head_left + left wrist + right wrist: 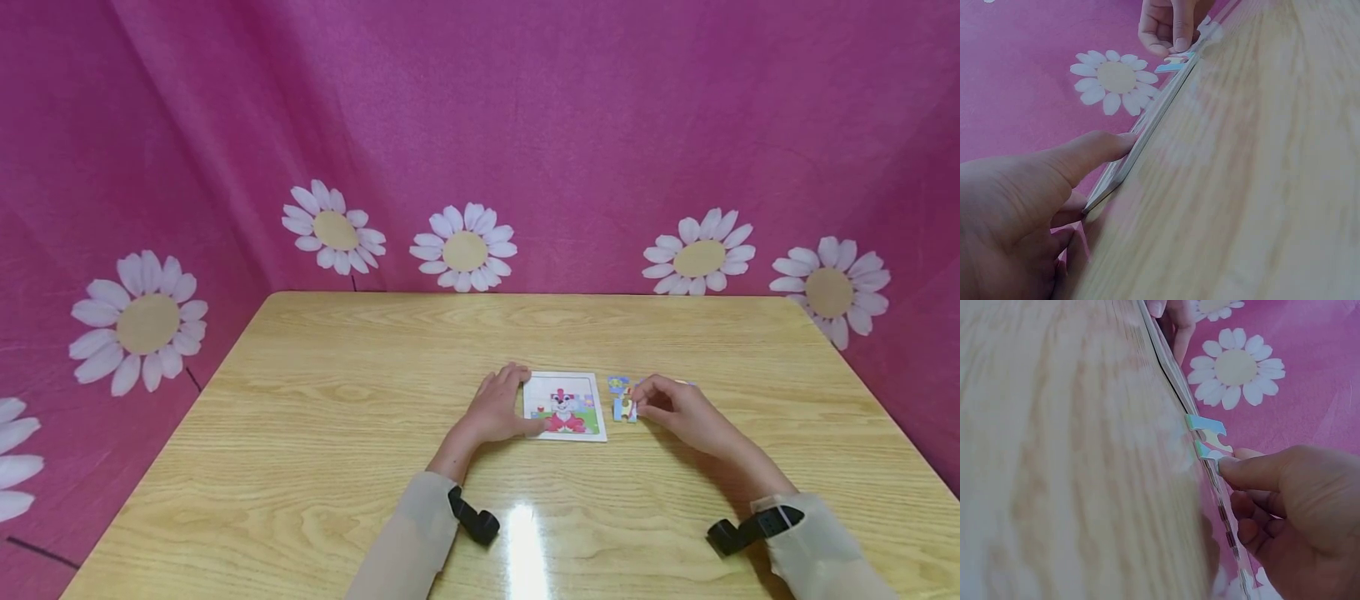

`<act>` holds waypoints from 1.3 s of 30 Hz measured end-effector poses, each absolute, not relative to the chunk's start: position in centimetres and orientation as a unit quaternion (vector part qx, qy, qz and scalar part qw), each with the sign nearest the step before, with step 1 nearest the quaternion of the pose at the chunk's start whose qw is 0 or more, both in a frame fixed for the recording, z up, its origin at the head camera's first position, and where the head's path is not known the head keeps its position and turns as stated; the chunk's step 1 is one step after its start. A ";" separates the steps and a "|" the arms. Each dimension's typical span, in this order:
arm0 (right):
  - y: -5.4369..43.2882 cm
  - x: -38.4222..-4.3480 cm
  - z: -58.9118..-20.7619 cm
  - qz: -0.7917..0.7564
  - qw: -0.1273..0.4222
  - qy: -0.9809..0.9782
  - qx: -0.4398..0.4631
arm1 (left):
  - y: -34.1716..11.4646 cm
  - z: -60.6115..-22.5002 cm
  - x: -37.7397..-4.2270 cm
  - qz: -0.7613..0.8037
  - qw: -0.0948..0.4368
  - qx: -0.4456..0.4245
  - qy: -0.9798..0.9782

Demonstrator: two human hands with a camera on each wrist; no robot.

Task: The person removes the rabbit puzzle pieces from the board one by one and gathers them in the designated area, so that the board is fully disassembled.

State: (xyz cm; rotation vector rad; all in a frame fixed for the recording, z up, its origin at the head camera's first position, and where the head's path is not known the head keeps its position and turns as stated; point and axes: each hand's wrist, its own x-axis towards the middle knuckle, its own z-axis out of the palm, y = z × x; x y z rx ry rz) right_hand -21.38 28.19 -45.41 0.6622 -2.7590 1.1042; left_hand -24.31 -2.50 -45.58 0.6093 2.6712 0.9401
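A jigsaw puzzle board (577,437) with a white frame lies flat on the table, showing a pink and white cartoon animal on green. Its upper part is bare white. My left hand (495,408) holds the board's left side, thumb across the near corner and fingers at the far corner; in the left wrist view the thumb (1100,150) lies over the frame's edge. Just right of the board, my right hand (686,417) pinches a light-blue and yellow puzzle piece (1209,451) between thumb and index finger. Another light-blue piece (1205,424) sits right beside it.
Behind the pinched piece lies a blue puzzle piece (618,383) with yellow on it. A further piece (684,382) peeks out behind the right hand. The wooden table (337,400) meets a pink daisy-print cloth (570,167) at the back and sides.
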 end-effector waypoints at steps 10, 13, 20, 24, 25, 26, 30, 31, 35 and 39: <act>28.4 -21.8 -45.0 0.346 0.023 -0.915 0.204 | -2.6 -45.8 -24.4 0.315 0.119 0.217 0.916; 28.4 -21.9 -45.0 0.342 0.018 -0.916 0.207 | -2.7 -45.8 -24.4 0.316 0.119 0.217 0.916; 28.6 -21.9 -45.1 0.333 0.020 -0.916 0.223 | -2.6 -45.7 -24.4 0.319 0.119 0.219 0.914; 28.5 -21.9 -45.1 0.333 0.018 -0.917 0.220 | -2.6 -45.6 -24.4 0.321 0.120 0.218 0.914; 28.5 -21.9 -45.1 0.334 0.016 -0.917 0.218 | -2.7 -45.6 -24.4 0.321 0.120 0.218 0.914; 28.5 -22.0 -45.1 0.336 0.016 -0.916 0.217 | -2.7 -45.6 -24.4 0.320 0.121 0.218 0.914; 28.1 -22.1 -44.9 0.350 0.008 -0.912 0.215 | -2.8 -45.5 -24.4 0.316 0.122 0.218 0.915; 27.9 -22.1 -44.8 0.355 0.003 -0.910 0.215 | -2.8 -45.5 -24.4 0.317 0.122 0.218 0.915; 26.7 -22.4 -44.6 0.367 -0.004 -0.903 0.225 | -2.7 -45.4 -24.4 0.318 0.121 0.217 0.915; 25.3 -22.7 -44.5 0.368 -0.012 -0.900 0.232 | -2.6 -45.4 -24.4 0.316 0.124 0.216 0.915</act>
